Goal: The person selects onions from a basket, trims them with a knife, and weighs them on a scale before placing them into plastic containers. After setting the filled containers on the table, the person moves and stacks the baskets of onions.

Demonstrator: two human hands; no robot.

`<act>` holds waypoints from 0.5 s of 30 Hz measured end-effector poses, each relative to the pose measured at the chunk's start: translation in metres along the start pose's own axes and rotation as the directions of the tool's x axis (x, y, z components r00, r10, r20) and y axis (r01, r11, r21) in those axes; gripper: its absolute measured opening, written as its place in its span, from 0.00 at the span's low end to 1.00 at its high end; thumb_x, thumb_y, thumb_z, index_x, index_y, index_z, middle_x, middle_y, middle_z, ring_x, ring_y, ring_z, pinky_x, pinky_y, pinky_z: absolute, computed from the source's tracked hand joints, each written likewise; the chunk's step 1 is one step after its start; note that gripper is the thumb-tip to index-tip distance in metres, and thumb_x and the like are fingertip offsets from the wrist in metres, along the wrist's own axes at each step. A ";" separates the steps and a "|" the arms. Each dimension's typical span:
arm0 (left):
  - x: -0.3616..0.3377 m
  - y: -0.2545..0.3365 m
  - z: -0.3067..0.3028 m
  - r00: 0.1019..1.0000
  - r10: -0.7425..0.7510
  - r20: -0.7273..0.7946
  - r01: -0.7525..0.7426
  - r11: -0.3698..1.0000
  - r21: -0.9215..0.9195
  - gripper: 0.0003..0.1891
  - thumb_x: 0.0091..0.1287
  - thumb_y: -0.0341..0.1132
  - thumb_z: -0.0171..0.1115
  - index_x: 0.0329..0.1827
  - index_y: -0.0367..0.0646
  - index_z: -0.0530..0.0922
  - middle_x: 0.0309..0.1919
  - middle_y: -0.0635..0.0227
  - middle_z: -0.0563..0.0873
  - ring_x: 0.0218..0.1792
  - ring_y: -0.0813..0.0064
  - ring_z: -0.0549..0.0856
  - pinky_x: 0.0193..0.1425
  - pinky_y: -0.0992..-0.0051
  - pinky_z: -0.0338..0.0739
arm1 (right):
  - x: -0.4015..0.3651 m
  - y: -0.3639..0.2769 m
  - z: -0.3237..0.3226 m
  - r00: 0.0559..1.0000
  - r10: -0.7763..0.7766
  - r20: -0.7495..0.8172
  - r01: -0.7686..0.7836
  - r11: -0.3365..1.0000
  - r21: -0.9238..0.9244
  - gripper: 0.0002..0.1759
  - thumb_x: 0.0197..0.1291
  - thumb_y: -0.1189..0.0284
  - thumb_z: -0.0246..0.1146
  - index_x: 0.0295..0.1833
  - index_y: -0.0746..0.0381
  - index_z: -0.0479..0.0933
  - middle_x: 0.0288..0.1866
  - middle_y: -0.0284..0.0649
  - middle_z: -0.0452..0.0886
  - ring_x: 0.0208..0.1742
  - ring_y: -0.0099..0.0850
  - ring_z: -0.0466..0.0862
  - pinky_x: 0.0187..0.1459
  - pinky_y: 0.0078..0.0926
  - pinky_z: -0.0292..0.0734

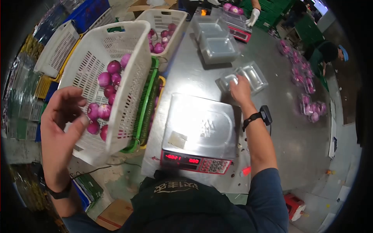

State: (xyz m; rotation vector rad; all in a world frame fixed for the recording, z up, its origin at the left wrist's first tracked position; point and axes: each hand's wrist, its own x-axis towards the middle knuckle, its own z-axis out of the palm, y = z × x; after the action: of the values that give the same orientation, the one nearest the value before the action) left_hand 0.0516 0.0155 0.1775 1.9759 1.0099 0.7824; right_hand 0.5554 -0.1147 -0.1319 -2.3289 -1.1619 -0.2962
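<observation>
My right hand (240,89) is closed on the edge of a clear plastic container (254,77), low over the steel table behind the scale. My left hand (64,116) is raised at the near left side of a white slotted crate (134,42), its fingers apart and curved, with nothing seen in them. Inside that crate lie several red onions (104,79). Between my arms stands a digital scale (198,124) with a bare metal plate, a small pale patch on it and lit red digits.
Stacked clear containers (219,48) stand at the table's back. A second onion crate (182,17) is behind the first. Several packed onion trays (311,108) line the right side. Another person's gloved hand (253,17) is beside a second scale (237,33); another person (326,52) leans in at right.
</observation>
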 end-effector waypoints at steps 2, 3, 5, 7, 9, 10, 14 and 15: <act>0.023 -0.058 -0.058 0.993 -0.113 0.034 0.111 0.991 0.070 0.21 0.66 0.30 0.69 0.62 0.40 0.78 0.47 0.76 0.82 0.43 0.86 0.79 0.47 0.80 0.74 | 0.002 0.017 0.017 0.959 -0.039 0.280 0.096 0.977 -0.192 0.19 0.69 0.61 0.57 0.50 0.65 0.83 0.49 0.58 0.86 0.53 0.58 0.84 0.57 0.54 0.78; 0.033 -0.079 -0.078 0.984 -0.178 -0.004 0.177 0.975 0.132 0.20 0.66 0.31 0.69 0.60 0.41 0.79 0.46 0.77 0.82 0.41 0.87 0.79 0.44 0.81 0.73 | 0.006 0.030 0.025 0.847 -0.058 0.529 0.187 0.963 -0.193 0.19 0.71 0.61 0.54 0.48 0.65 0.82 0.49 0.58 0.85 0.53 0.58 0.84 0.56 0.56 0.78; 0.051 -0.119 -0.113 0.960 -0.274 -0.060 0.280 0.928 0.247 0.18 0.67 0.36 0.71 0.57 0.43 0.79 0.45 0.79 0.82 0.37 0.88 0.78 0.37 0.82 0.71 | -0.007 0.049 0.041 0.886 -0.150 0.438 0.213 0.972 -0.097 0.24 0.78 0.59 0.47 0.44 0.67 0.80 0.44 0.60 0.85 0.48 0.63 0.82 0.50 0.60 0.77; 0.067 -0.149 -0.137 0.926 -0.375 -0.051 0.371 0.873 0.316 0.17 0.67 0.38 0.71 0.55 0.42 0.80 0.41 0.77 0.83 0.36 0.88 0.78 0.36 0.81 0.72 | -0.006 0.018 0.013 0.855 0.010 0.518 -0.008 1.000 -0.007 0.28 0.81 0.52 0.46 0.47 0.67 0.79 0.41 0.63 0.83 0.49 0.67 0.80 0.47 0.59 0.75; 0.081 -0.189 -0.151 0.927 -0.373 -0.035 0.356 0.847 0.393 0.17 0.64 0.39 0.72 0.50 0.38 0.81 0.37 0.73 0.83 0.35 0.82 0.80 0.38 0.76 0.75 | -0.009 0.010 0.009 0.843 0.022 0.537 -0.028 1.000 0.003 0.23 0.80 0.58 0.53 0.47 0.69 0.78 0.39 0.60 0.83 0.43 0.62 0.82 0.44 0.50 0.76; 0.088 -0.211 -0.152 0.942 -0.336 -0.020 0.308 0.838 0.451 0.18 0.62 0.38 0.74 0.47 0.35 0.81 0.34 0.70 0.84 0.35 0.78 0.82 0.41 0.72 0.78 | -0.008 0.008 0.012 0.837 0.003 0.548 -0.012 1.000 0.013 0.23 0.80 0.58 0.53 0.47 0.69 0.78 0.39 0.60 0.83 0.43 0.62 0.82 0.44 0.50 0.76; 0.117 -0.283 -0.137 0.898 -0.422 0.124 0.276 0.759 0.589 0.23 0.56 0.41 0.75 0.49 0.34 0.83 0.39 0.54 0.90 0.41 0.60 0.90 0.50 0.64 0.83 | -0.009 0.005 0.016 0.893 0.019 0.450 0.045 0.990 -0.131 0.16 0.76 0.65 0.58 0.47 0.69 0.78 0.40 0.61 0.85 0.45 0.62 0.84 0.44 0.51 0.77; 0.121 -0.304 -0.131 0.892 -0.420 0.170 0.214 0.721 0.659 0.24 0.55 0.41 0.75 0.52 0.35 0.83 0.43 0.51 0.90 0.45 0.56 0.90 0.52 0.62 0.84 | -0.008 0.002 0.017 0.922 0.013 0.387 0.041 0.990 -0.133 0.14 0.74 0.67 0.60 0.47 0.70 0.78 0.41 0.62 0.85 0.45 0.62 0.85 0.44 0.52 0.78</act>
State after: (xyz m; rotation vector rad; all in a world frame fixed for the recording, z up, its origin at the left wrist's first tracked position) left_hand -0.1055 0.2838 0.0113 2.2673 1.4967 -0.1043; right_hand 0.5514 -0.1121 -0.1506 -2.5796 -1.3793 0.0920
